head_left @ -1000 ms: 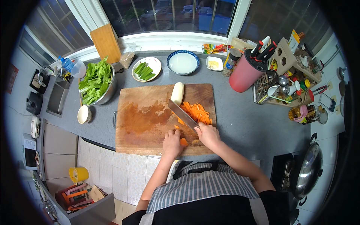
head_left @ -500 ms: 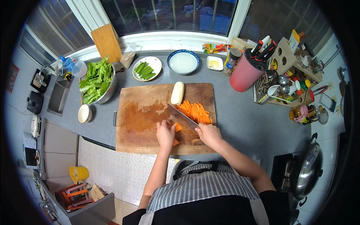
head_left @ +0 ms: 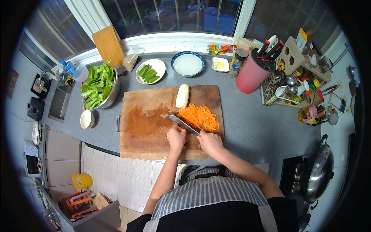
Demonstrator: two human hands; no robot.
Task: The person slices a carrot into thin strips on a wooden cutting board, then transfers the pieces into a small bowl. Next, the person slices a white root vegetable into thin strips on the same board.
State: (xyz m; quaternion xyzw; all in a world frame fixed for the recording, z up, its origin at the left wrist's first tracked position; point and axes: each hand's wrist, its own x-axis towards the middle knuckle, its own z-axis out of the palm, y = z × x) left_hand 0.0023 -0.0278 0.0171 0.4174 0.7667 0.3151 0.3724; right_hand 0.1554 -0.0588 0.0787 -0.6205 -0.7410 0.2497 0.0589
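- Head view: the right hand was closed around the handle of the knife, whose blade lay aslant over the cutting board, pointing away to the left.
- The left hand had its fingers bent and drawn together just beside the blade; whether they gripped a carrot piece could not be told, since the space beneath was hidden.
- Half a second earlier, that hand had been farther left, its fingertips at an orange carrot piece in plain sight; by this moment it had moved in toward the knife and covered that piece.
- The knife had shifted too, its tip lying farther left and nearer the person.
- The carrot shreds stayed heaped beyond the blade, on the right half of the board, and the white peeled vegetable still lay near the far edge.
- As for print, a red, yellow and green packet lay by the window, its lettering too small to make out.
- The jar beside the pink knife block bore a bluish label, likewise too small to read.
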